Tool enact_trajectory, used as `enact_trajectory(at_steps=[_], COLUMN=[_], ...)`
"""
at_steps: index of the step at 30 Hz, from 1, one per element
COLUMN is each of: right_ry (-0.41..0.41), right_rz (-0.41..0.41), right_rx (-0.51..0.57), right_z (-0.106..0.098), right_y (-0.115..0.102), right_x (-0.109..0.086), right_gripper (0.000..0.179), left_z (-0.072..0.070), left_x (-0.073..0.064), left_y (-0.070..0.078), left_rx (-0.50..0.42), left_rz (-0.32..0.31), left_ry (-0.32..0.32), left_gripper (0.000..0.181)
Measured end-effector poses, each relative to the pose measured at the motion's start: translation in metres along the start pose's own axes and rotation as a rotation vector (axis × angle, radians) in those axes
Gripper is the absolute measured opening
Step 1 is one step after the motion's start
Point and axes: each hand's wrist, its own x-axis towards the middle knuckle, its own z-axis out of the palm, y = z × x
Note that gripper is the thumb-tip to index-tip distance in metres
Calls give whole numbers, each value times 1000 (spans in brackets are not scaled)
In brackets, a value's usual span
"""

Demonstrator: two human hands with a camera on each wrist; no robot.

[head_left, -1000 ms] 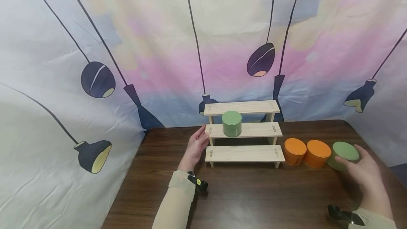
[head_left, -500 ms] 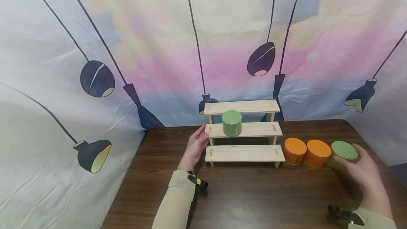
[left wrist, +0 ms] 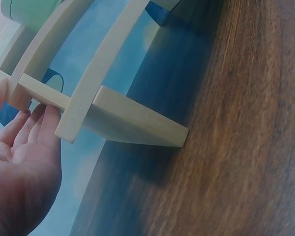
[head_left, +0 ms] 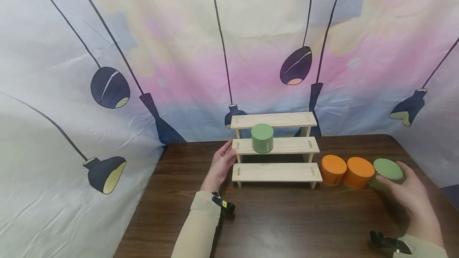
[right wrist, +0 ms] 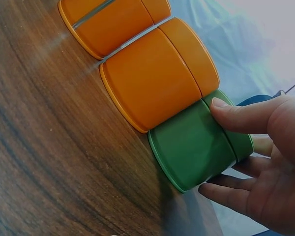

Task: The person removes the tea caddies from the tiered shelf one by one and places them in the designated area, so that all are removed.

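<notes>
- By the right hand (head_left: 411,192), a green tin (head_left: 387,170) is gripped near its lid; it is stood upright on the table (head_left: 287,222) beside two orange tins (head_left: 358,172).
- By the left hand (head_left: 219,166), the wooden rack (head_left: 276,173) is pinched at its left end.
- The tin is judged light, stiff, slightly slick; best held round its sides, below the lid seam.
- On the rack, a second green tin (head_left: 262,139) is borne.
- The table is dark-grained, backed by lamp-printed cloth (head_left: 179,31).

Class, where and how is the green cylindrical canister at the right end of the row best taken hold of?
Probably round the body of the green cylindrical canister, below its flat green lid, which may lift off. Come from its right in the head view: it stands upright, round-sided, and an orange cylindrical canister crowds its left.
</notes>
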Motion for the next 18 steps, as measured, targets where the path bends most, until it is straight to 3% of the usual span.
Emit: enact_trajectory(at_steps=[18], right_ry=[-17], right_rz=[-17], right_rx=[-2], right_z=[-1], right_y=[4], right_x=[2], right_gripper=[103], left_z=[1], left_x=[-2], left_y=[0], left_rx=[4], left_rz=[8], left_ry=[-10], left_gripper=[60])
